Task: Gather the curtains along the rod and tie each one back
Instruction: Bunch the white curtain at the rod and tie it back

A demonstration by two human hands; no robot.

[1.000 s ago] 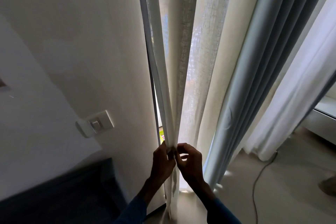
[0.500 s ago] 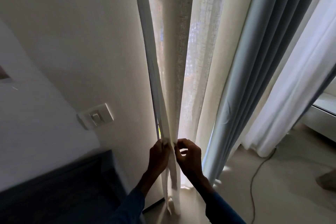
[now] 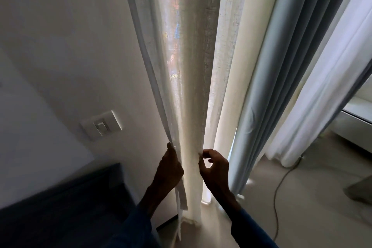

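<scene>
- Sheer curtain [image 3: 191, 86] hangs bunched between wall [image 3: 80, 46] and grey curtain [image 3: 281, 86], hem at the floor [image 3: 312, 207].
- Left hand [image 3: 169, 169] grips its left edge; right hand [image 3: 216, 169] pinches a fold on its right.
- Floor to the right carries a cable [image 3: 276, 193].

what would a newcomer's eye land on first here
The backlit sheer curtain hanging down the middle, glowing with daylight. Low in the frame, the left hand grips its left edge and the right hand pinches its right side. To the right a heavier grey-blue curtain hangs in folds, and a light switch sits on the wall at left.
</scene>
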